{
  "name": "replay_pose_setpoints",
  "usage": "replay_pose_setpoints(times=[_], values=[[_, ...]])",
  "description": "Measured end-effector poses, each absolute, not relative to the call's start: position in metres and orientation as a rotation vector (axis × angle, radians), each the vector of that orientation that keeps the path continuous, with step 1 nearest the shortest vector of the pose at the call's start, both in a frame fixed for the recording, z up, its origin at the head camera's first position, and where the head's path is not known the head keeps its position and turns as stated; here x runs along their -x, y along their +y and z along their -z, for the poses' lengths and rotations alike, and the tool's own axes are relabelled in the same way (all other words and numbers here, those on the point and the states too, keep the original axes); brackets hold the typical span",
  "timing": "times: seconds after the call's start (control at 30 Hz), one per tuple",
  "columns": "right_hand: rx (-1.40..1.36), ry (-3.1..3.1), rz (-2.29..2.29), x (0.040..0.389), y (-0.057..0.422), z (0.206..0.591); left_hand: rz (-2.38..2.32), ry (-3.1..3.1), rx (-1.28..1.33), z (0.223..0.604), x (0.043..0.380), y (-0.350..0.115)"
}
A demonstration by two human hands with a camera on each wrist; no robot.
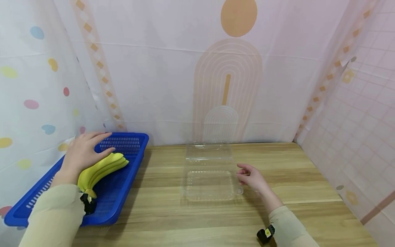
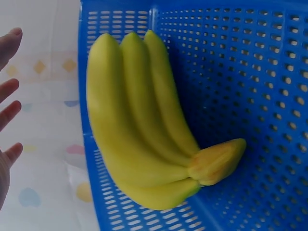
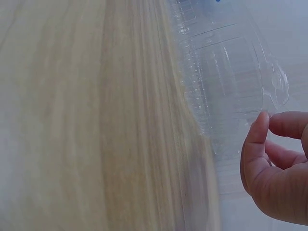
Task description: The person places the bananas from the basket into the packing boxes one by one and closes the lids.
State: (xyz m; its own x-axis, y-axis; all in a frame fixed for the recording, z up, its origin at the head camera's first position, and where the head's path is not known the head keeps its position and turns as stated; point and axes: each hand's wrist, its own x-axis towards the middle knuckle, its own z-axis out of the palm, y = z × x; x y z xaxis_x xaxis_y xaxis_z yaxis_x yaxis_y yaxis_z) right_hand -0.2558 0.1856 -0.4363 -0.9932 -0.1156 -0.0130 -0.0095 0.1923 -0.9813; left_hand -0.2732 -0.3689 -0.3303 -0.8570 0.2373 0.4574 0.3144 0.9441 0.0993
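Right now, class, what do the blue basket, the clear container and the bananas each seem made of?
Blue basket: probably moulded plastic, slightly glossy, with regular openings.
Clear container: likely thin plastic, shiny; the tabletop shows through.
Bananas: smooth, low-sheen, unblemished; perhaps plastic imitations, possibly real fruit.

In front of me stands a wooden table, light brown, its grain streaks running mostly from my left to my right. I see 2 things set directly on it. At my left is a blue plastic basket with slotted walls, placed at a slant. To its right and well apart from it, I have a clear clamshell container, its rectangular base flat on the wood and its lid open on the far side.
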Motion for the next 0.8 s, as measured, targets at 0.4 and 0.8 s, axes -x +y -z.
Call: replay_pose_setpoints(times=[0.4,0.8], values=[[0.114,2.355,1.958,0.256,0.185,0.437,0.214,-2.791,0.319,0.352,0.280,-0.379],[0.122,2.360,1.946,0.254,0.185,0.435,0.182,-2.819,0.320,0.368,0.288,-0.383]])
